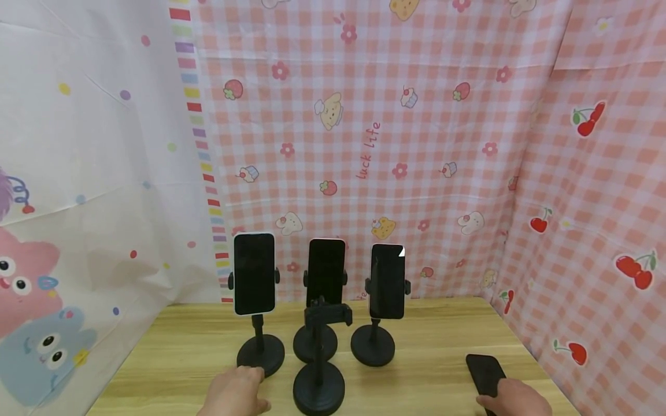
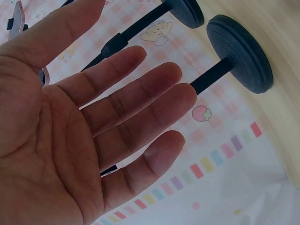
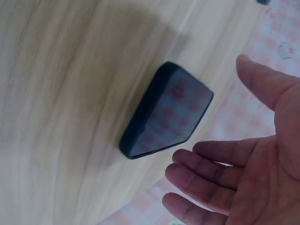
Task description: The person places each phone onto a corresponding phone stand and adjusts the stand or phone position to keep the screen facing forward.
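Observation:
A dark smartphone [image 1: 485,371] lies flat on the right of the table, its glossy screen reflecting the checked cloth in the right wrist view. My right hand [image 1: 517,398] is beside it, thumb spread and fingers loosely extended, with a gap to the phone in the right wrist view. On the left, my left hand [image 1: 233,393] hovers near the black phone stands, palm bare and fingers extended in the left wrist view. The nearest stand [image 1: 318,388] has a clamp with no phone in it. Behind it, three stands hold upright phones: a white-edged one [image 1: 254,274], a middle one [image 1: 326,267] and a right one [image 1: 387,280].
The light wood table [image 1: 432,341] ends at a pink checked cloth [image 1: 442,133] behind and to the right. A white patterned cloth [image 1: 130,231] hangs on the left. The front stand partly hides the middle one.

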The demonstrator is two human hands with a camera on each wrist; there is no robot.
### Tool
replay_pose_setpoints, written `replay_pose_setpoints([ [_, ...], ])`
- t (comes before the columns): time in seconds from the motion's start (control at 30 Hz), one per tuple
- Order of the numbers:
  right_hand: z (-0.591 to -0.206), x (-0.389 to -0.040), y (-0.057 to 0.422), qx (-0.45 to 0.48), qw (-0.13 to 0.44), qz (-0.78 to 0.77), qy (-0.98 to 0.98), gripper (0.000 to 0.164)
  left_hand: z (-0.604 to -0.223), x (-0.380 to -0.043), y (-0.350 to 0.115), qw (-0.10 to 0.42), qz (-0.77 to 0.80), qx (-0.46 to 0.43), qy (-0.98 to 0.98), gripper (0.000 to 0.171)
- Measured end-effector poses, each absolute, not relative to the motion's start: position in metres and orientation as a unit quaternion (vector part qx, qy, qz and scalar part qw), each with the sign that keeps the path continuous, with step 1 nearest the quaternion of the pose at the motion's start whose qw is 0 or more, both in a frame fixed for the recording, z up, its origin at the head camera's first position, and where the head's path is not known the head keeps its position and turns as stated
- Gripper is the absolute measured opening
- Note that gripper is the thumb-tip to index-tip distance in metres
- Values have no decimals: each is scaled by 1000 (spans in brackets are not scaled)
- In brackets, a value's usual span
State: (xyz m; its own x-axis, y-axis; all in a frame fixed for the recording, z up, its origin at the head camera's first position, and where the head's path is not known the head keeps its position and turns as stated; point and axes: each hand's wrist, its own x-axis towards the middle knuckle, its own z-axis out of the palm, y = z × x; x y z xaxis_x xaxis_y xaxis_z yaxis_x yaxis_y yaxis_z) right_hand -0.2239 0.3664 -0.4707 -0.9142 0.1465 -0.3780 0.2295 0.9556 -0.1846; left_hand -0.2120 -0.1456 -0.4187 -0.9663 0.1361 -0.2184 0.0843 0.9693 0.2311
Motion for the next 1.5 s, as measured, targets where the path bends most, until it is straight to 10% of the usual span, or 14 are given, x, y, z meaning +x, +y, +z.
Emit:
replay_pose_setpoints([
  [1.5, -583, -276, 441, 125, 180, -149, 964, 75, -428, -213, -149, 125, 111, 41, 985, 43],
])
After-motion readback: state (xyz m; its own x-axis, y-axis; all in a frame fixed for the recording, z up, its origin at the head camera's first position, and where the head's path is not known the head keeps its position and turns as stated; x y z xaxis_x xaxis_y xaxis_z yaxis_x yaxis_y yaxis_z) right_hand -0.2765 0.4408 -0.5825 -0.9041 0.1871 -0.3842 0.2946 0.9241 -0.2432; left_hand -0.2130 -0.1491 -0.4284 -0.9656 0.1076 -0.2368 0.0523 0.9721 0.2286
